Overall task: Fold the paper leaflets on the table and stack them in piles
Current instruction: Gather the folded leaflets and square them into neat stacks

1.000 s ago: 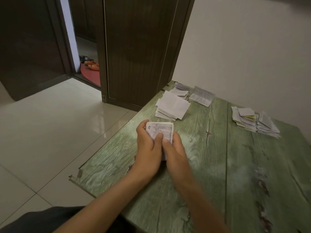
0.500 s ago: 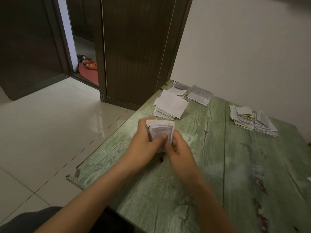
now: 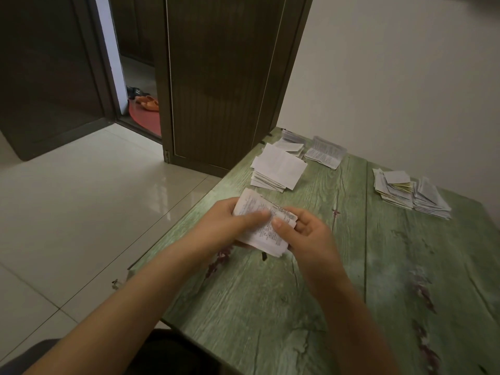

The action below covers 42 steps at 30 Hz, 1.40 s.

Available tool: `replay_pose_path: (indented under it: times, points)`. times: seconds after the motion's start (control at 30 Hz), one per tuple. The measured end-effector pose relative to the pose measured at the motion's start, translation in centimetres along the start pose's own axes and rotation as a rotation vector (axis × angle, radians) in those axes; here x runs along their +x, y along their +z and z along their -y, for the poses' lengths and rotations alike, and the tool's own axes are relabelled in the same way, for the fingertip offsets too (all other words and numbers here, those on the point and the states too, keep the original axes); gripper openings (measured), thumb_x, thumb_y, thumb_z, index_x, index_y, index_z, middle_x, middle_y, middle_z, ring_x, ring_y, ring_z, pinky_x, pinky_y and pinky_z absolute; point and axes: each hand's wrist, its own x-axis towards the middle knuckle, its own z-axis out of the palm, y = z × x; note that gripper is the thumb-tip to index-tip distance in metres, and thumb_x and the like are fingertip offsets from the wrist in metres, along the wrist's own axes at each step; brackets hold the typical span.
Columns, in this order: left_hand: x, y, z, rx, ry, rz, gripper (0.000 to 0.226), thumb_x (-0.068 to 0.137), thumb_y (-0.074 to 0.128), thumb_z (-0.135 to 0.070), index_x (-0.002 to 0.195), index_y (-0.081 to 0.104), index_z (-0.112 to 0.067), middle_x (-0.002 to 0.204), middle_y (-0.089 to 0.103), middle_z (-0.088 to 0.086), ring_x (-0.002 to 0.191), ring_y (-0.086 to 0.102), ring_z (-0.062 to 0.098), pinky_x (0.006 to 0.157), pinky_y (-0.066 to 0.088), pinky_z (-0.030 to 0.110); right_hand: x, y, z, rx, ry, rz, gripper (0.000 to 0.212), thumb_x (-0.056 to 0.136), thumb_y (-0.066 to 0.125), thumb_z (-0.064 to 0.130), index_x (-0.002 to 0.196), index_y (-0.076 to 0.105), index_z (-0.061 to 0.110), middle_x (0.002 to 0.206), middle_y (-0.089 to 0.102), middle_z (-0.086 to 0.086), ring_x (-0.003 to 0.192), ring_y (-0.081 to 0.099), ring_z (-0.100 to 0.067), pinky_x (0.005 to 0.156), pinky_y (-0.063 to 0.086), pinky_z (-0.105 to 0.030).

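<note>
Green wood-grain laminate covers the table point(image 3: 297, 307), its printed planks worn, with dark reddish scuffs and a chipped near-left corner.

Over the left part of that surface, both hands hold a paper leaflet point(image 3: 266, 234). It is thin white paper with dense small print, creased and slightly rumpled, and slants from upper left to lower right. The left hand point(image 3: 227, 226) pinches its upper end, thumb laid across the printed face and fingers beneath. The right hand point(image 3: 311, 236) pinches the middle of the sheet, thumb tip pressed on top and fingers curled under the far edge. A small shadow lies on the table under the leaflet's lower corner.

Half a second ago the leaflet was a compact, nearly upright block with both hands bunched close against it. Now it shows as a longer slanted strip, and the right hand has shifted outward to the right.

Beyond the hands sits a fanned pile of blank-faced folded sheets point(image 3: 278, 169), with a smaller pile point(image 3: 290, 143) at the far corner and a printed, ribbed leaflet point(image 3: 324, 155) beside it. Two more ragged stacks point(image 3: 405, 190) sit touching each other near the pale wall.

Glossy cream floor tiles point(image 3: 81, 212) meet a dark grooved door point(image 3: 221, 77); orange slippers point(image 3: 147, 102) lie on a red mat point(image 3: 146, 119) in the doorway.
</note>
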Motion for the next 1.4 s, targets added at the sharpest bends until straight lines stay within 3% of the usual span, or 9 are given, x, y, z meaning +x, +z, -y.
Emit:
replay_pose_path:
  times: [0.17,0.27,0.33,0.43,0.67,0.8,0.97,1.17,1.4]
  points:
    - [0.1,0.6,0.5,-0.155,-0.074,-0.058,0.029,0.096,0.047,-0.032,0.094,0.066,-0.011,0.089,0.072,0.009,0.075,0.069,0.019,0.06,0.055,0.025,0.2,-0.3,0.2,-0.056,0.018,0.014,0.016,0.084,0.061,0.0,0.091,0.058,0.014,0.073,0.068,0.001,0.065,0.067,-0.01,0.058,0.055,-0.027]
    - [0.0,1.5,0.7,-0.092,-0.01,-0.191,0.03,0.098,0.044,-0.026,0.092,0.064,-0.006,0.077,0.069,0.004,0.059,0.064,0.005,0.047,0.047,0.014,0.2,0.3,-0.3,-0.05,0.069,-0.052,0.006,0.091,0.057,0.016,0.091,0.06,0.011,0.079,0.069,-0.005,0.066,0.067,-0.012,0.057,0.052,-0.028]
    - [-0.2,2.3,1.1,-0.051,0.052,-0.261,0.027,0.098,0.044,-0.023,0.087,0.064,-0.008,0.072,0.067,0.0,0.058,0.063,0.004,0.048,0.047,0.014,0.1,1.1,-0.9,-0.114,0.085,-0.158,0.028,0.095,0.05,0.032,0.084,0.061,0.008,0.073,0.067,-0.005,0.059,0.064,-0.008,0.05,0.049,-0.021]
    - [-0.4,3.4,1.8,0.017,0.131,-0.292,0.025,0.097,0.046,-0.023,0.082,0.063,-0.015,0.074,0.068,-0.001,0.067,0.065,0.008,0.059,0.051,0.02,0.0,1.8,-1.6,-0.409,-0.04,-0.345,0.039,0.093,0.045,0.044,0.074,0.055,0.011,0.062,0.058,0.005,0.047,0.054,0.002,0.042,0.039,-0.012]
    - [-0.6,2.4,1.0,-0.395,-0.086,-0.005,0.009,0.085,0.061,-0.012,0.085,0.067,-0.004,0.078,0.072,0.008,0.067,0.07,0.014,0.054,0.052,0.02,-0.4,1.7,-1.4,-0.458,-0.307,-0.469,0.035,0.08,0.069,0.032,0.059,0.046,0.016,0.054,0.051,0.007,0.047,0.053,0.006,0.04,0.035,-0.009]
    - [-0.7,3.0,0.9,-0.201,0.038,-0.151,0.011,0.087,0.061,-0.013,0.079,0.065,-0.006,0.062,0.07,-0.003,0.055,0.066,0.004,0.045,0.045,0.014,-0.1,1.7,-1.6,-0.368,-0.207,-0.475,0.041,0.069,0.066,0.05,0.06,0.053,0.013,0.057,0.058,0.003,0.047,0.055,-0.002,0.042,0.039,-0.013]
    - [-0.3,3.7,1.7,-0.181,0.048,-0.283,0.012,0.086,0.064,-0.013,0.077,0.067,-0.006,0.067,0.071,0.001,0.061,0.067,0.012,0.05,0.049,0.019,0.1,1.5,-1.6,-0.302,-0.12,-0.383,0.036,0.078,0.071,0.034,0.056,0.052,0.012,0.05,0.053,0.006,0.037,0.05,0.004,0.037,0.034,-0.01]
    - [-0.3,3.2,0.5,-0.526,-0.11,-0.044,0.018,0.09,0.054,-0.009,0.093,0.065,0.005,0.075,0.072,0.011,0.063,0.069,0.016,0.053,0.054,0.022,0.6,0.5,-0.8,-0.153,-0.203,-0.338,0.052,0.091,0.055,0.028,0.064,0.051,-0.016,0.053,0.05,-0.016,0.048,0.051,-0.022,0.04,0.036,-0.021]
    - [0.2,2.4,-1.0,-0.559,-0.253,0.163,0.022,0.095,0.045,-0.01,0.093,0.064,0.001,0.082,0.073,0.012,0.07,0.071,0.017,0.06,0.058,0.024,0.9,-0.3,-0.7,0.074,-0.028,-0.306,0.059,0.087,0.052,0.042,0.079,0.058,-0.016,0.074,0.055,-0.027,0.067,0.057,-0.033,0.056,0.047,-0.032]
